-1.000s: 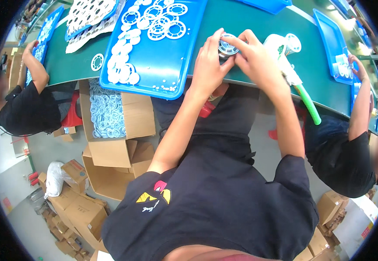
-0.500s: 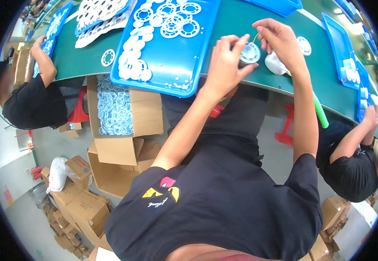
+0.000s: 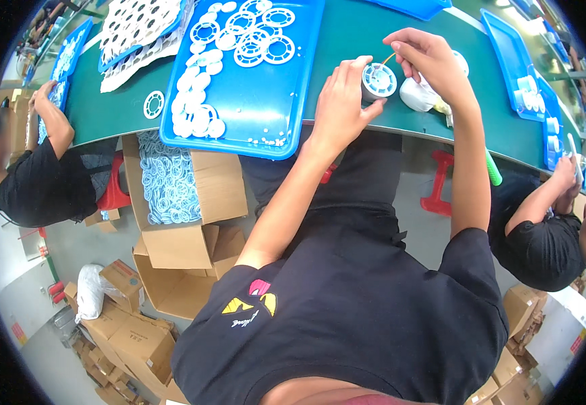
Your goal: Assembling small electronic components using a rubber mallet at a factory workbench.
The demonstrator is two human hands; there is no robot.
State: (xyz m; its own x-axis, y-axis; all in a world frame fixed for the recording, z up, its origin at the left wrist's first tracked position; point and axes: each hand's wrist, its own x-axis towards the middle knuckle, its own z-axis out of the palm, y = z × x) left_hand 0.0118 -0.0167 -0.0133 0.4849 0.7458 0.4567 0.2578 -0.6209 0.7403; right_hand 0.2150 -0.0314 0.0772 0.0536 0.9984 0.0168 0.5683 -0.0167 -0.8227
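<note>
My left hand (image 3: 340, 104) is wrapped round a short cylindrical part (image 3: 379, 79) just above the table's near edge. Its upturned end is a white spoked ring, with a pale centre. To its right, my right hand (image 3: 431, 61) pinches a thin yellow stick or wire (image 3: 388, 58) between thumb and fingertips. The lower tip of that yellow piece is at the part's upper rim; whether it touches cannot be made out. Below my right hand lies a white plastic bag or wrapped bundle (image 3: 415, 94) on the green table (image 3: 337, 34).
A blue tray (image 3: 259, 108) holds white rings and discs at left; a loose ring (image 3: 154, 104) lies beside it. A green rod (image 3: 492, 169) juts past the table edge. An open carton (image 3: 220, 185) of rings stands below. Co-workers sit at both sides.
The whole view has shifted slightly. My left index finger has drawn back from the part's top, so the spoked face shows more fully. My right hand still pinches the yellow piece.
</note>
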